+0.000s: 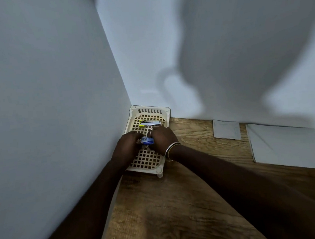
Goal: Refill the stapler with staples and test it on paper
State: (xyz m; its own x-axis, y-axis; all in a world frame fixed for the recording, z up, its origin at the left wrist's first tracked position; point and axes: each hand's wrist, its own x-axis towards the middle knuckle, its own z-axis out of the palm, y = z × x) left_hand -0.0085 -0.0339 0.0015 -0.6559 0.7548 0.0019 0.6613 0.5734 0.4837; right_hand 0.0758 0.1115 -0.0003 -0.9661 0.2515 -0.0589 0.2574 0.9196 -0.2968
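Head view, one frame: a brown wood-grain tabletop (179, 203) fitted into a corner of pale blue-grey walls (44, 81); a large soft shadow (241, 45) falls across the right-hand wall; in the corner stands a cream plastic lattice tray on short feet (147, 161), its long side against the left wall; at the far end of the tray lies a yellow and black stapler with a silver metal strip along its top (150, 123), lengthwise across the tray, whether open or closed cannot be told; both bare forearms reach from the lower edge to the middle of the tray; left hand (127, 144) curled, fingers closed on the left end of a small blue and white staple box (147, 140); right hand (164, 137) curled over the box's right end, fingers bent and meeting the box, exact pinch hidden by the knuckles; the box sits between the two hands just above the lattice, near the stapler but apart from it; thin metal bangles (171, 150) circle the right wrist; to the right, against the back wall, a small white paper sheet (226, 130) lies flat on the wood; further right, a larger stack of white paper (288, 146), apart from the small sheet and well apart from the tray.
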